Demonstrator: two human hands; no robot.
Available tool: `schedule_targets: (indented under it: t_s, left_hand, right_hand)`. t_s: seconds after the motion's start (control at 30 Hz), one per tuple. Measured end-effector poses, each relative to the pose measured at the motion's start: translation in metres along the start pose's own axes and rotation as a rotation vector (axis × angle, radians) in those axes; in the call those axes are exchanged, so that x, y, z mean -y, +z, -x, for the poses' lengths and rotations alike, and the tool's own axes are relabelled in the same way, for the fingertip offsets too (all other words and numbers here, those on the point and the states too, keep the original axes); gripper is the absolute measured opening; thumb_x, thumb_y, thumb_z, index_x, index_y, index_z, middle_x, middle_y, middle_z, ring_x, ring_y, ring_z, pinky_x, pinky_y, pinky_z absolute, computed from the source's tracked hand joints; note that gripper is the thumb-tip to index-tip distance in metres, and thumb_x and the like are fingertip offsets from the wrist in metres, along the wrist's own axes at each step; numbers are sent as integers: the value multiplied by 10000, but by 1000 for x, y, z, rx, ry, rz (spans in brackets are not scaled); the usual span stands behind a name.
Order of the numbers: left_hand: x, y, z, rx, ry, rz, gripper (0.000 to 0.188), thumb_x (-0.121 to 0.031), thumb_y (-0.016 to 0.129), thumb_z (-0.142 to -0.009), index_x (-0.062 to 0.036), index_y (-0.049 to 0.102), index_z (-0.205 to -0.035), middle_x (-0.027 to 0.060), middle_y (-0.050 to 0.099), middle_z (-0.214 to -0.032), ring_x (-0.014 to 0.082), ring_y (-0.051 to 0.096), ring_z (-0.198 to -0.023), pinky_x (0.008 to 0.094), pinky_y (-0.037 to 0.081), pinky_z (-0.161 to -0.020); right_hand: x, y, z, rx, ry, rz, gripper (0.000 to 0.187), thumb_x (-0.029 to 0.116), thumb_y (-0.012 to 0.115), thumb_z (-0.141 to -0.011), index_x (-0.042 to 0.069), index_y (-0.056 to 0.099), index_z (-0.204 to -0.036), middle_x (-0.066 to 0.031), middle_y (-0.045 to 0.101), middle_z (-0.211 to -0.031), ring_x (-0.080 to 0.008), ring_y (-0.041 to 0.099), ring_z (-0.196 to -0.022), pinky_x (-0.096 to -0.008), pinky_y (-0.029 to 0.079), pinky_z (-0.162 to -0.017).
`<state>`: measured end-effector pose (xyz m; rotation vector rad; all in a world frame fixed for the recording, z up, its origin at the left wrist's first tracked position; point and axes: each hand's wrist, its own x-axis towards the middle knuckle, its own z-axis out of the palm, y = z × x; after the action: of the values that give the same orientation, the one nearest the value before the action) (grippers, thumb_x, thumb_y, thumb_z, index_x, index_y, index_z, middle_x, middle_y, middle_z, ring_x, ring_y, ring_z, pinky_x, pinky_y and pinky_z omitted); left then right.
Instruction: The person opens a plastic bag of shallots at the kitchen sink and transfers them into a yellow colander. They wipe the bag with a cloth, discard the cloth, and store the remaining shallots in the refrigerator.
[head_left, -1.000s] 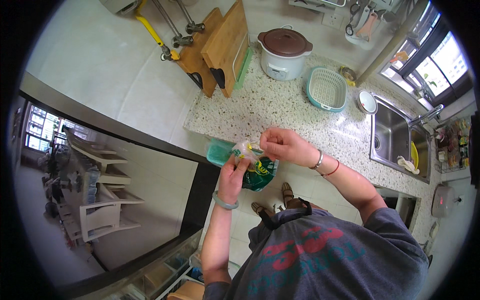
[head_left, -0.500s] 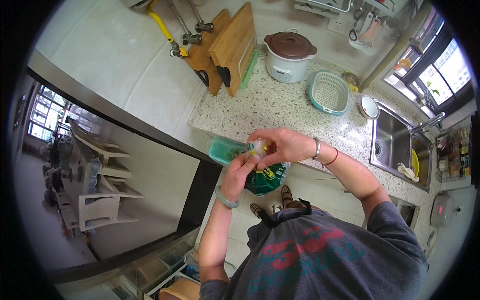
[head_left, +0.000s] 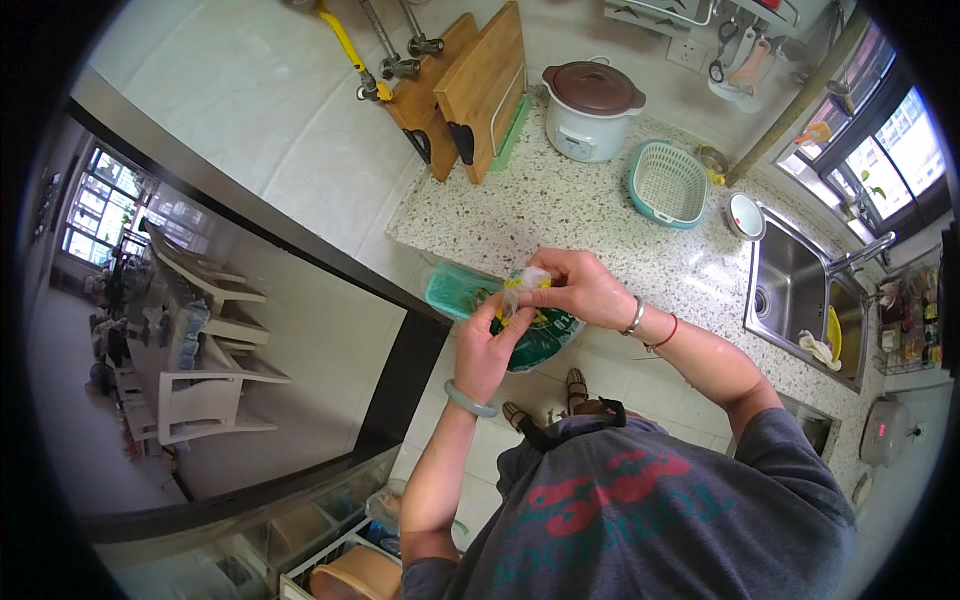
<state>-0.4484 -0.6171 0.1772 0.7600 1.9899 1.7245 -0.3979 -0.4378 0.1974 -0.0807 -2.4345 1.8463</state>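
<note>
Speckled stone counter, white cooker, teal basket, leaning cutting boards

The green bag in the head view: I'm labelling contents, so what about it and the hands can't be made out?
- Contents of the green bag: dark green, hidden by crinkled plastic and both hands.
- Small yellow-and-clear item at the bag's top: too small and blurred to identify.
- Left hand and right hand: the fingertips overlap, so the exact grip is unclear.
</note>
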Motion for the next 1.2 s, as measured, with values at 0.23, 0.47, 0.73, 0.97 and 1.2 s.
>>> schedule_targets:
  t_s: [0.23,0.47,0.73,0.97,1.2]
  left_hand:
    - [-5,6,0,-18,114,-186,272,-241,680,-856,-12,590,-970,87,645,-879,195,606,-796,327,465,-702]
    - [0,7,10,-127,-82,191,206,-184,673,-868,-6,651,-970,28,675,-852,72,581,-801,244,452,-714]
    - [-13,-10,12,16,-48,314,410,-126,648,-879,-35,551,-1267,26,616,-1125,88,558,-981,233,439,-870]
    - [-27,4,6,70,6,358,476,-111,673,-858,-55,508,-1300,28,596,-1087,90,557,-970,234,448,-847]
    - [-12,-13,3,98,-155,377,266,-131,677,-857,-15,605,-1086,26,634,-1004,85,569,-926,232,452,-804]
  right_hand:
    - [12,6,13,-78,-52,-11,217,146,735,-790,14,623,-921,13,540,-638,-53,463,-589,-249,379,-509]
    - [11,-15,9,215,30,-553,260,89,562,-875,6,559,-1121,32,502,-710,-74,460,-646,-217,383,-600]
    - [10,-21,3,120,-31,-406,270,46,485,-883,19,527,-1148,16,496,-734,-69,463,-666,-213,394,-613]
    - [23,-13,6,215,-27,-363,238,30,499,-867,30,524,-1104,12,512,-721,-63,481,-674,-219,403,-602]
    - [20,-27,11,112,-295,320,146,88,590,-860,18,594,-988,-6,602,-766,-75,534,-736,-251,426,-657]
